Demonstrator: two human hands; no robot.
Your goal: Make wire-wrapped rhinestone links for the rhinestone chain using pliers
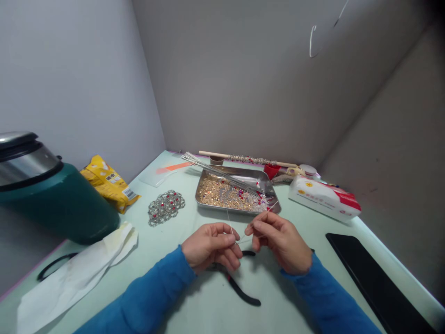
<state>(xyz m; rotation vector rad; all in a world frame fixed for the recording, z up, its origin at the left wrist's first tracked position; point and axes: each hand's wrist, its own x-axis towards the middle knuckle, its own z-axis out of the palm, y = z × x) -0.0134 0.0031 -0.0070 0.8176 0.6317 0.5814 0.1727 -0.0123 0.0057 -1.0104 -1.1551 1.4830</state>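
Thin pale wire (228, 220) runs between my two hands, with one end sticking up toward the tray. My left hand (215, 246) pinches it between thumb and index finger. Opposite, my right hand (278, 236) is closed on another stretch of the same wire, its tip poking out past the knuckles. Beneath my left hand lie pliers with black handles (243, 292), partly hidden by the fingers. Just beyond my hands stands a metal tray (236, 211) of gold, red and white beads (225, 192). A bundle of straight wires (208, 168) rests across it.
Left of the tray lies a beaded wire piece (167, 206). Farther left are a yellow packet (107, 183), a large green bottle (52, 199) and white paper (76, 283). On the right are a tissue pack (323, 199) and a flat black object (371, 278). A beaded stick (250, 159) lies behind.
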